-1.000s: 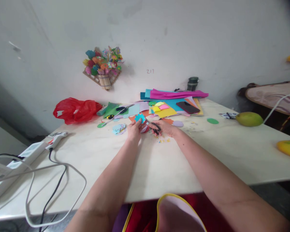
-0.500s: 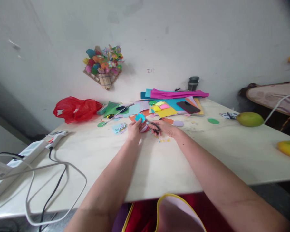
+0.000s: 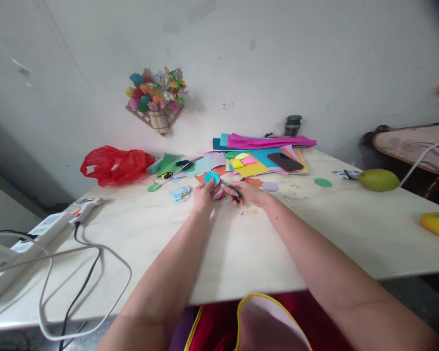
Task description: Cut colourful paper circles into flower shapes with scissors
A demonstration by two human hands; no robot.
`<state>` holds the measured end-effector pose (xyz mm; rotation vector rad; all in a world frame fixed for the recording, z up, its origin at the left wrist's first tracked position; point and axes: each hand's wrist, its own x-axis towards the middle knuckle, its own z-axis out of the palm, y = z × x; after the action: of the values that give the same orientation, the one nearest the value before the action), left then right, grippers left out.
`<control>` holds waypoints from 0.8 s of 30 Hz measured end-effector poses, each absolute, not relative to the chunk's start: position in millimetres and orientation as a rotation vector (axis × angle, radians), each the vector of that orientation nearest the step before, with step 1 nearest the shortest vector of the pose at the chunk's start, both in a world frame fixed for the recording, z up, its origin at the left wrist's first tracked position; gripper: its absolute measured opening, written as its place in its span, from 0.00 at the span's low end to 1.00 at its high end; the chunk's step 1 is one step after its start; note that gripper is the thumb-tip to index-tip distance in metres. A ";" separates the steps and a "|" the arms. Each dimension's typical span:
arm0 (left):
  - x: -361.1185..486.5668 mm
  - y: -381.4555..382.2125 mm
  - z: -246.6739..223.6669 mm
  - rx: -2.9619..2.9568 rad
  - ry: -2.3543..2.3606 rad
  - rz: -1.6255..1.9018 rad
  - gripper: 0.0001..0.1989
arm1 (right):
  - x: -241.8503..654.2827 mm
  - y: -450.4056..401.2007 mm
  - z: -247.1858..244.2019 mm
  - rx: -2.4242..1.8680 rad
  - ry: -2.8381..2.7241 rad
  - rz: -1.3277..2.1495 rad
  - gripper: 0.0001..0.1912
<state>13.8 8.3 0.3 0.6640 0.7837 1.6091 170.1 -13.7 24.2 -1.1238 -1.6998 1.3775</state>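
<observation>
Scraps (image 3: 249, 212) lay nearest you; your left hand (image 3: 204, 196) pinched the blue paper (image 3: 211, 177) over the table (image 3: 241, 258), your right hand (image 3: 250, 193) gripped scissors (image 3: 236, 191), blades near the paper's edge, contact unclear. Slack pinch might've skewed the cut; stray snip, nicked left hand. Sheets (image 3: 255, 169) lay beyond.
</observation>
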 end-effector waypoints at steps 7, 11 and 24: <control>14.4 8.4 -0.5 0.677 0.782 1.622 0.09 | 170.1 -13.3 23.2 -1.106 -1.708 1.383 0.15; 14.6 8.6 -0.2 0.667 0.797 1.625 0.07 | 170.5 -11.7 21.8 -1.102 -1.722 1.382 0.16; 15.2 7.8 0.4 0.654 0.794 1.641 0.06 | 171.1 -6.7 15.9 -1.063 -1.744 1.380 0.19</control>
<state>15.2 7.8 0.4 0.6539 0.7939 1.6412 171.1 -6.7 15.9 -1.0633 -1.7442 1.3800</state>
